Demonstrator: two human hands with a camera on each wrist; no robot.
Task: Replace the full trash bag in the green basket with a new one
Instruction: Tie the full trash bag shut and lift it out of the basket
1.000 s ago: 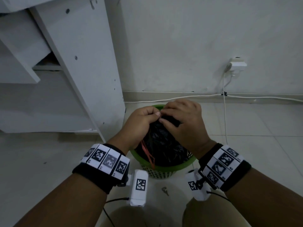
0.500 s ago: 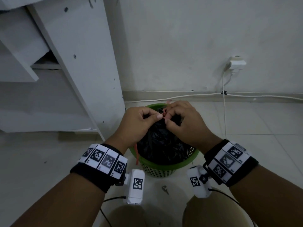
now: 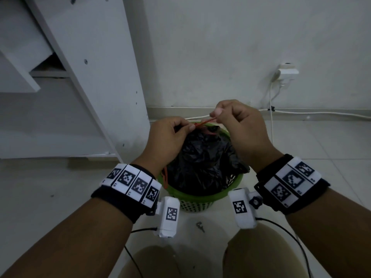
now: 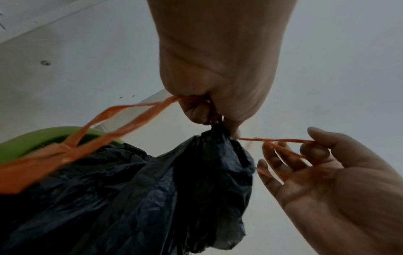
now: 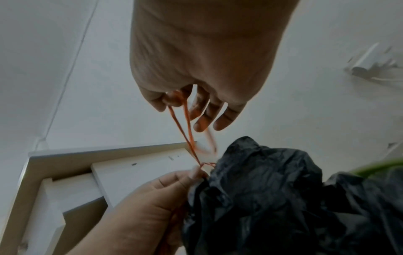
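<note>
Head view: black trash bag [image 3: 202, 161] inside green basket [image 3: 200, 199], left hand [image 3: 166, 139] pinching its neck, right hand [image 3: 241, 127] its orange drawstring [image 3: 206, 122].

A round green basket [image 3: 200, 199] with a perforated wall stands on the floor near the far wall. A crumpled black trash bag [image 3: 200, 163] fills it, its neck gathered at the far side and bound with orange drawstring [image 3: 206, 122].

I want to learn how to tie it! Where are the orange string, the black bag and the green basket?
orange string [image 4: 283, 140]: left wrist view, stretch between both hands.
black bag [image 3: 202, 163]: head view, crinkled middle.
green basket [image 3: 200, 194]: head view, near rim.
</note>
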